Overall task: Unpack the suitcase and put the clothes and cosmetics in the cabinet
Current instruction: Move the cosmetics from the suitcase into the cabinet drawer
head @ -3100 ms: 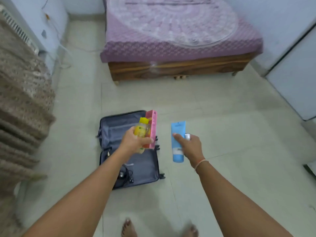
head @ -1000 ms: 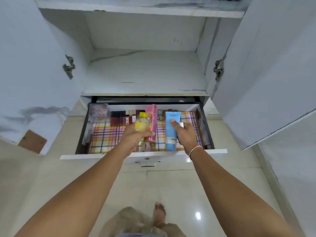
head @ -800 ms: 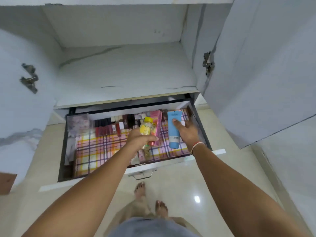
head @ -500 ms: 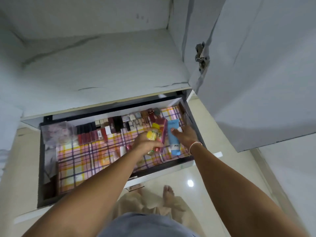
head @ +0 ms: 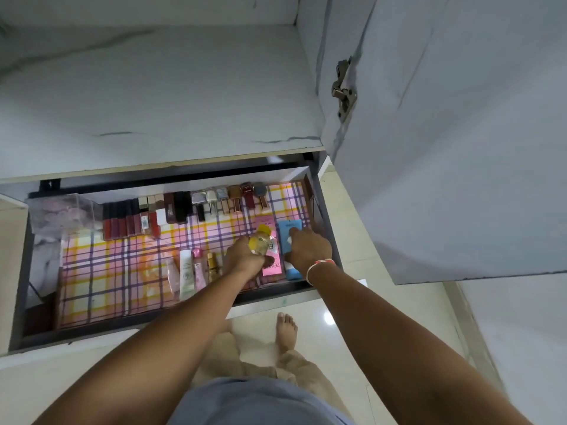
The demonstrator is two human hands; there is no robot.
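Note:
Both my hands reach into the open cabinet drawer (head: 171,325), at its right end. My left hand (head: 245,257) grips a small yellow-capped bottle (head: 260,240) and a pink carton (head: 271,259), low over the checked liner. My right hand (head: 308,248) holds a blue tube (head: 288,231) that lies flat along the drawer's right side, next to the pink carton. The suitcase is out of view.
Lipsticks (head: 125,222) and nail polish bottles (head: 233,196) line the drawer's back. Several small tubes (head: 191,271) lie near the front. A clear box (head: 66,214) sits at the back left. The open cabinet door (head: 445,133) hangs at right above a bare shelf (head: 159,96).
I have come from the suitcase to the cabinet. Over the last second both hands went down into the drawer's right end with the bottle, carton and tube.

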